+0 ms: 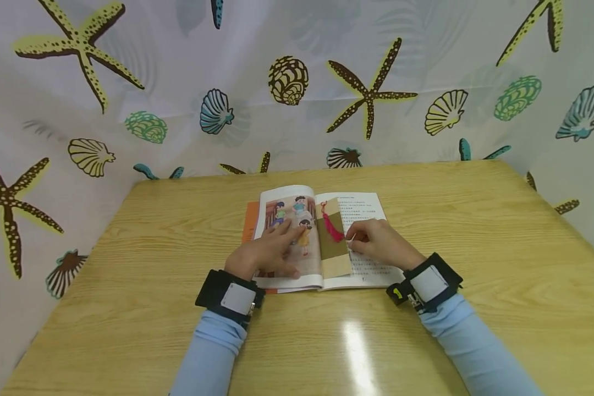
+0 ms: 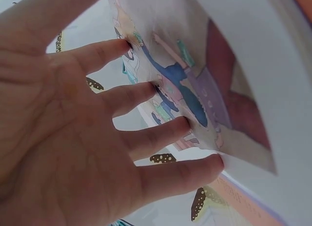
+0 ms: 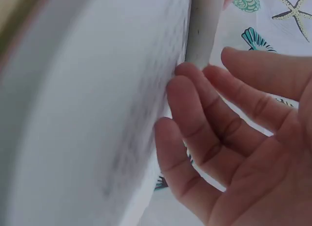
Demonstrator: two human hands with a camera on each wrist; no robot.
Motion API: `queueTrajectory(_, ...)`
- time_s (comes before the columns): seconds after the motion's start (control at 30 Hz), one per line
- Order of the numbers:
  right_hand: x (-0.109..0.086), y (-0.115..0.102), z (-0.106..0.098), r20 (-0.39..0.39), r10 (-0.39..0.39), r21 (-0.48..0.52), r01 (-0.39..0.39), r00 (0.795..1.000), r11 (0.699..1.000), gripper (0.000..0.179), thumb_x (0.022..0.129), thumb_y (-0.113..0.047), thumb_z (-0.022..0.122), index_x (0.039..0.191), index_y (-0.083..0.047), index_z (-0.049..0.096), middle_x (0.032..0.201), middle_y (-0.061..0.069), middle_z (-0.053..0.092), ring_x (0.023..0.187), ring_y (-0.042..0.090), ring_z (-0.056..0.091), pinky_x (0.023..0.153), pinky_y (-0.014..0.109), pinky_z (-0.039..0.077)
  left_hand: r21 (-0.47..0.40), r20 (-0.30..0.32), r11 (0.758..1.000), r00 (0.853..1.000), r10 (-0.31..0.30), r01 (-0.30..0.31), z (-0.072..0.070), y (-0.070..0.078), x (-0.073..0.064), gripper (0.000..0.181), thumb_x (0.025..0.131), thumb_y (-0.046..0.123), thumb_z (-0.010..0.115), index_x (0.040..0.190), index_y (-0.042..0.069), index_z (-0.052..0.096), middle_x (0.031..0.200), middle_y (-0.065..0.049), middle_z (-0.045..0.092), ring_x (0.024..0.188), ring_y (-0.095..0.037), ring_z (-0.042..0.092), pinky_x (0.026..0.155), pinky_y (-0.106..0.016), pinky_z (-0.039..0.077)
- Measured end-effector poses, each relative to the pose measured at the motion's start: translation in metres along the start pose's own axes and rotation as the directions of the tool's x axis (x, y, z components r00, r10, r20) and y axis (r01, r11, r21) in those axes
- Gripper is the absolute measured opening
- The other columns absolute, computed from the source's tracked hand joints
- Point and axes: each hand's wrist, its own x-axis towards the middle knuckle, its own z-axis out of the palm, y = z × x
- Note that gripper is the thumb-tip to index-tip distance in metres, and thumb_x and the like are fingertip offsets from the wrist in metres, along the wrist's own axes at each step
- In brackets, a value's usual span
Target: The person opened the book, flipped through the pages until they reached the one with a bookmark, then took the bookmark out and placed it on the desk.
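An open book lies on the table, a colour picture of children on its left page and printed text on its right. Across the inner part of the right page lies an olive and beige bookmark with a pink-red tassel. My left hand rests on the left page; in the left wrist view its spread fingertips touch the picture. Beside the bookmark's right edge, over the text, is my right hand. The right wrist view shows its fingers loosely bent, thumb apart from them.
The book lies near the middle of a light wooden table. An orange flap or cover sticks out at its left. Behind the table hangs a white cloth printed with starfish and shells. Both wrists carry black straps.
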Motion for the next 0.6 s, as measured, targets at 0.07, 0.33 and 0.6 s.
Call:
queueTrajectory(0.07,0.0,0.0,0.002,-0.013,0.003,0.03,-0.003,1.0,1.0,0.005,0.091,0.004,0.065,0.092,0.004,0.07,0.079,0.005,0.067,0.072,0.016,0.059,0.066,0.03,0.049,0.0,0.003,1.0,1.0,-0.003,0.003,0.0,0.001,0.0,0.099,0.086,0.03,0.083,0.164,0.026,0.022,0.17,-0.01,0.002,0.153,-0.043,0.003,0.115,-0.067,0.02)
queueTrajectory(0.33,0.001,-0.004,0.011,-0.052,0.033,0.102,-0.028,0.998,0.994,0.007,0.088,0.006,0.069,0.086,-0.001,0.069,0.075,0.004,0.069,0.067,0.014,0.06,0.063,0.028,0.049,-0.003,0.002,1.0,1.0,-0.022,0.022,-0.001,0.004,-0.001,0.098,0.086,0.03,0.083,0.164,0.026,0.023,0.17,-0.01,0.004,0.153,-0.043,0.003,0.115,-0.067,0.019)
queueTrajectory(0.6,0.002,-0.004,0.011,-0.059,0.085,0.057,-0.082,0.995,0.995,0.004,0.087,0.004,0.071,0.084,0.002,0.072,0.077,0.006,0.069,0.069,0.015,0.06,0.063,0.028,0.048,-0.008,0.001,1.0,1.0,-0.023,0.023,-0.001,0.003,-0.001,0.099,0.085,0.031,0.084,0.164,0.026,0.023,0.17,-0.009,0.002,0.153,-0.042,0.003,0.116,-0.066,0.019)
